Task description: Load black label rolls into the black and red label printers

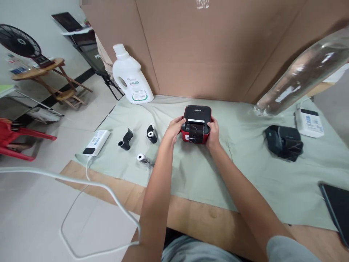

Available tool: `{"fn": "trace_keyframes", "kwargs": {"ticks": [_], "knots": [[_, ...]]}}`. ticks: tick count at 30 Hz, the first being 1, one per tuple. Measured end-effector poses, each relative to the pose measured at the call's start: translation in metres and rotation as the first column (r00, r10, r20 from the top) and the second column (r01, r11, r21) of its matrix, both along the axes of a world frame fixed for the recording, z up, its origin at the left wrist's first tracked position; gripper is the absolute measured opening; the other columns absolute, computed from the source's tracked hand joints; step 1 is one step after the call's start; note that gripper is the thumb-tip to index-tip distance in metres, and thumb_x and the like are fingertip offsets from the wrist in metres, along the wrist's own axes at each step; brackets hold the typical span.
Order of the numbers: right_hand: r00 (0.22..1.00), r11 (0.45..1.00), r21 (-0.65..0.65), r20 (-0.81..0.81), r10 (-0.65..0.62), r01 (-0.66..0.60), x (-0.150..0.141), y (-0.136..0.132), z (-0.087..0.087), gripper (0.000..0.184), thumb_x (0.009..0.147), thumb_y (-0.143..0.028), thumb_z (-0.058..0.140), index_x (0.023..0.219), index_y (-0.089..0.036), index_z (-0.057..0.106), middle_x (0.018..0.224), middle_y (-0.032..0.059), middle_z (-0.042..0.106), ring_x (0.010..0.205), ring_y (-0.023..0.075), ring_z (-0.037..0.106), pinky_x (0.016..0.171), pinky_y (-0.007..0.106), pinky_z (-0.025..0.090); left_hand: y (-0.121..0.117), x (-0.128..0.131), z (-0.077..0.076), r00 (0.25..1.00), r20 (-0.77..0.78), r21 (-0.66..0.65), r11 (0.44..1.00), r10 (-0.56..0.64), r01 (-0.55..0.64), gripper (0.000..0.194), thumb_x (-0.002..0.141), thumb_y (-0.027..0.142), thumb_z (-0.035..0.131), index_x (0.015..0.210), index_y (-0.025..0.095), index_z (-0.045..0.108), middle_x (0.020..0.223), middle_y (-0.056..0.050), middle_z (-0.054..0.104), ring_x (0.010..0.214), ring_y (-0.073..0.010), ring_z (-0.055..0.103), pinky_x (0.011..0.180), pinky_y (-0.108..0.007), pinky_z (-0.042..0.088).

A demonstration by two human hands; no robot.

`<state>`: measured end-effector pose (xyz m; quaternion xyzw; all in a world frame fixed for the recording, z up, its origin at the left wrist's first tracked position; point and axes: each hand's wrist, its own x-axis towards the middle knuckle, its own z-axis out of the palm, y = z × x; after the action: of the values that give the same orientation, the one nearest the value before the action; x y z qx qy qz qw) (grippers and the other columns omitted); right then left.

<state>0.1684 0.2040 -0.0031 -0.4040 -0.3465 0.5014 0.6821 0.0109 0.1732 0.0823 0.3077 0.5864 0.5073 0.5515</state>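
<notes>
Both hands grip a small black and red label printer [198, 112] from its two sides, over the middle of the cloth. A strip of black film [196, 133] hangs out of its front slot. My left hand [174, 129] wraps the left side, its thumb on the top edge. On the opposite side my right hand [214, 134] holds on, thumb on top as well. Left of the printer lie a black roll with a loose tail [125, 140], a second black roll with a white core [152, 134] and a pale small roll [142, 158], partly behind my left forearm.
A white jug [132, 78] stands by the cardboard wall [196, 54]. White power banks [96, 143] [309, 123] lie on either side. At right are a black device [283, 142], a wrapped roll [302, 74] and a dark tablet [336, 207]. A white cable [109, 189] crosses the left foreground.
</notes>
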Motion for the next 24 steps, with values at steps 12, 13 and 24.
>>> {"fn": "trace_keyframes", "kwargs": {"ticks": [12,13,24], "knots": [[0.985,0.996,0.069,0.156,-0.069,0.059,-0.001,-0.018,0.01,0.05,0.087,-0.049,0.054,0.126,-0.02,0.064,0.132,0.0081,0.067,0.124,0.0241,0.061,0.114,0.045,0.044,-0.002,0.006,-0.008,0.984,-0.176,0.174,0.985,0.022,0.009,0.023,0.085,0.027,0.057,0.09,0.015,0.075,0.088,-0.005,0.076,0.086,-0.0191,0.067,0.082,-0.029,0.051],[0.981,0.995,0.09,0.181,-0.064,0.049,0.002,-0.021,0.01,0.049,0.089,-0.05,0.053,0.126,-0.02,0.065,0.133,0.0083,0.068,0.125,0.0242,0.061,0.114,0.046,0.044,-0.001,0.006,-0.011,0.98,-0.194,0.183,0.983,0.034,0.002,0.023,0.085,0.027,0.055,0.087,0.016,0.074,0.086,-0.005,0.075,0.085,-0.0191,0.066,0.081,-0.028,0.05],[0.954,0.995,0.097,0.298,0.004,-0.035,0.021,-0.035,0.015,0.044,0.086,-0.048,0.058,0.119,-0.021,0.068,0.13,0.01,0.07,0.125,0.0271,0.062,0.114,0.051,0.045,-0.003,-0.005,0.002,0.984,-0.158,0.071,0.993,-0.087,0.099,0.015,0.083,0.027,0.059,0.079,0.018,0.071,0.07,-0.002,0.066,0.067,-0.0159,0.059,0.07,-0.028,0.048]]}}
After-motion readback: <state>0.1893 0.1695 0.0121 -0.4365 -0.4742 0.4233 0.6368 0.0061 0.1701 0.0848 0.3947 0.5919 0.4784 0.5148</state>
